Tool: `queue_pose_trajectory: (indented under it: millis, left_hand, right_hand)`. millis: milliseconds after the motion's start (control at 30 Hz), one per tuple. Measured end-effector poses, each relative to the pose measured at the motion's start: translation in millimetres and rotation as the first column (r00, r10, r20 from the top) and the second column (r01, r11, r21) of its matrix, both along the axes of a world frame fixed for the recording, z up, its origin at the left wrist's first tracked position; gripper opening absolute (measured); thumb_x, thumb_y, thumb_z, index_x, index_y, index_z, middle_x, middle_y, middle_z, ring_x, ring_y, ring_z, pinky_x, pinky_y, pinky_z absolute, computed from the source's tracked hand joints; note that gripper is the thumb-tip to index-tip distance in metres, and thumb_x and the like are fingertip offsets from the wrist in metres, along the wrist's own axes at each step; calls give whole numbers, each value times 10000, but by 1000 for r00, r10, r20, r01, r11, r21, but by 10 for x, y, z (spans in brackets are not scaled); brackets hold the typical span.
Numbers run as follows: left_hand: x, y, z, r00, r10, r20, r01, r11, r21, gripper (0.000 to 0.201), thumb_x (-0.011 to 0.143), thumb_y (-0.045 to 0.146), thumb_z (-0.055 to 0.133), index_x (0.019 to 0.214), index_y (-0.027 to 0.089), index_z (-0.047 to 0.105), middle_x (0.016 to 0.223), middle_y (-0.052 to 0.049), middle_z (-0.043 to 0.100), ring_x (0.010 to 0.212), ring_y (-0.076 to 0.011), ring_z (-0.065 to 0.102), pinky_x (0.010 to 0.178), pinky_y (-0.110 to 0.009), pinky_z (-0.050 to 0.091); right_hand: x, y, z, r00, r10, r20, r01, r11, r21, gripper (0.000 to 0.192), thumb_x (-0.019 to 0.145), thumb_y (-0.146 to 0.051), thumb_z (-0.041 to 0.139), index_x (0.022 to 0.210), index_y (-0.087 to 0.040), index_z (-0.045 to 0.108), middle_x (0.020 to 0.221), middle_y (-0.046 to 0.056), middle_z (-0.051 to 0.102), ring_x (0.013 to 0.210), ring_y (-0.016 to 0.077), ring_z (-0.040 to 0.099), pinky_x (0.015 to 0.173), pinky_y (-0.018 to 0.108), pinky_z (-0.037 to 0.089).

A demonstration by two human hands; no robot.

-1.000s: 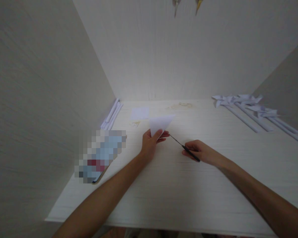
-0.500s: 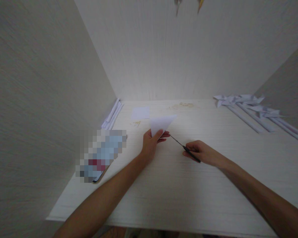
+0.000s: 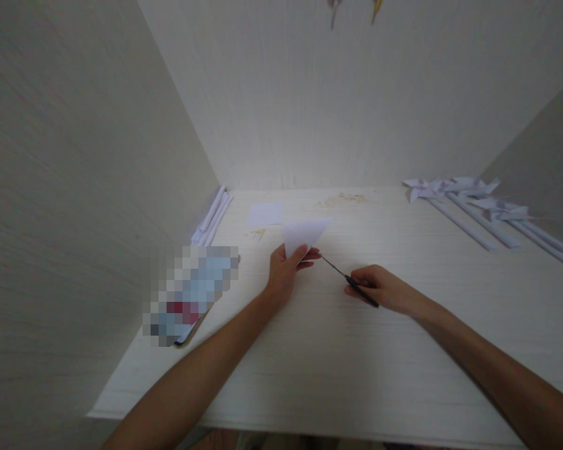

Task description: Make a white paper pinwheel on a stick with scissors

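Observation:
My left hand [image 3: 286,269] pinches a folded sheet of white paper [image 3: 306,234] between thumb and fingers, a little above the table. The paper's free part stands up and tapers toward the upper right. My right hand [image 3: 373,287] is closed round the black handle of an awl [image 3: 360,290]. Its thin metal shaft points up and left to the fingertips of my left hand, under the paper's lower edge. Whether the tip touches the paper is hidden. Beyond the left hand lie a flat square of white paper [image 3: 265,214] and some small toothpick-like sticks [image 3: 257,234].
Several white paper pinwheels [image 3: 473,194] on rolled paper sticks lie at the back right. Rolled paper tubes [image 3: 213,215] rest by the left wall. Nearer is a blurred-out phone [image 3: 194,297]. Brownish scraps [image 3: 347,199] lie near the back wall, and walls enclose the table [image 3: 309,362].
Almost nothing differs. Both hands, the paper and the awl hold the same positions; the view has shifted very slightly.

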State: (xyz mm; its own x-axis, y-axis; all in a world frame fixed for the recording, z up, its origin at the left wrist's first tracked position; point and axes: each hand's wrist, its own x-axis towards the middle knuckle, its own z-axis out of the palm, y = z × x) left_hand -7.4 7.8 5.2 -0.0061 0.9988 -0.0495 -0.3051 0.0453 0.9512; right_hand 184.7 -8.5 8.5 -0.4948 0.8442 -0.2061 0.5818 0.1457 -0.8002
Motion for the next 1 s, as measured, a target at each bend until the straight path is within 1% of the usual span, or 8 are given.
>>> queue_pose_trajectory:
  millis: [300, 500, 633, 800, 867, 900, 967, 1000]
  left_hand:
    - [0, 0, -1, 1000, -4, 0, 4, 1000, 3, 204, 681, 310, 600, 752, 118, 595, 745, -59, 666, 675, -143, 626, 606, -240, 457]
    - [3, -3, -4, 1000, -11, 6, 11, 1000, 11, 189, 689, 301, 598, 747, 121, 599, 728, -47, 664, 672, -135, 626, 599, -229, 455]
    - [-2, 6, 0, 1000, 3, 22, -3, 1000, -2, 204, 681, 304, 608, 765, 119, 601, 746, -59, 667, 690, -148, 630, 603, -239, 458]
    - [-44, 59, -11, 992, 99, 76, -98, 995, -17, 222, 677, 308, 614, 788, 115, 601, 801, -80, 672, 745, -161, 634, 656, -259, 462]
    - [-60, 81, -22, 988, 129, 89, -128, 992, -17, 223, 677, 305, 613, 792, 114, 599, 814, -85, 673, 751, -168, 635, 661, -269, 465]
    - [-65, 89, -27, 986, 138, 91, -137, 990, -14, 229, 676, 303, 614, 804, 115, 598, 826, -88, 672, 761, -172, 635, 664, -274, 467]
    - [-70, 99, -32, 984, 158, 82, -158, 987, -5, 252, 670, 299, 618, 839, 114, 596, 859, -97, 669, 803, -182, 631, 680, -284, 469]
    - [-71, 100, -32, 982, 176, 75, -176, 984, -1, 265, 667, 296, 620, 856, 113, 595, 878, -102, 666, 829, -187, 626, 692, -288, 469]
  right_hand:
    - [18, 6, -17, 999, 34, 19, -34, 999, 12, 377, 715, -461, 497, 510, -186, 341, 474, -57, 293, 440, 73, 283, 403, 213, 193]
    - [31, 15, -39, 999, 22, 26, -23, 999, 29, 368, 714, -443, 507, 507, -186, 343, 465, -60, 293, 435, 72, 280, 399, 213, 189]
    - [13, -2, -21, 1000, 13, -10, -14, 1000, -23, 353, 707, -424, 525, 503, -188, 359, 437, -64, 322, 411, 71, 299, 395, 214, 205]
    - [18, 22, -38, 993, -31, -115, 18, 994, -112, 305, 677, -415, 553, 553, -189, 390, 435, -69, 373, 403, 70, 334, 395, 203, 224]
    - [57, 83, -93, 985, -102, -141, 94, 994, -64, 254, 676, -407, 549, 629, -184, 438, 473, -59, 417, 424, 78, 368, 404, 200, 240]
    - [84, 127, -128, 977, -161, -141, 162, 987, -4, 243, 667, -399, 559, 647, -182, 450, 500, -55, 426, 440, 81, 382, 409, 199, 248]
    - [141, 234, -193, 962, -242, -126, 260, 954, 151, 233, 640, -367, 588, 631, -185, 443, 552, -44, 445, 478, 87, 405, 434, 202, 275]
    - [167, 295, -215, 953, -285, -104, 302, 925, 230, 221, 645, -360, 581, 632, -188, 442, 553, -40, 452, 489, 95, 413, 448, 208, 287]
